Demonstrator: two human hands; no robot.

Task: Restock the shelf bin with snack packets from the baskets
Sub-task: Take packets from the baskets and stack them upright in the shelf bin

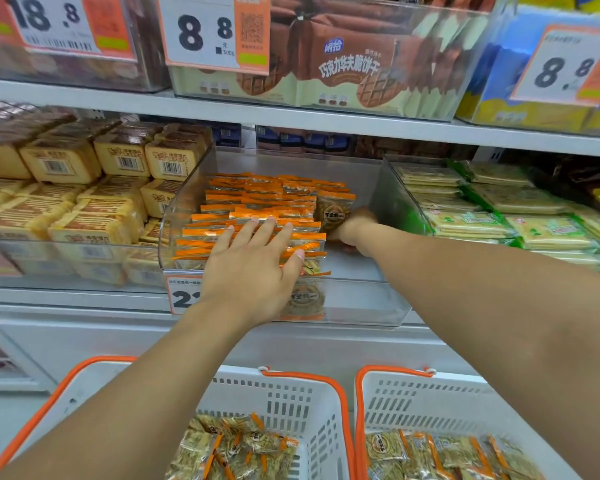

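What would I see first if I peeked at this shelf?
Two bare arms reach into a clear bin in the middle shelf. The left hand lies flat on rows of orange-striped packets, and the right hand holds one packet upright at the rows' right end. Below, two white baskets with orange rims hold more packets.

Bright, even shop light, soft shadows, wide-angle bending at edges — corners blurred, centre sharp.

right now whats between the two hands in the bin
Head view: rows of orange-edged snack packets fill the stretch between the left hand and the right hand, inside the clear bin.
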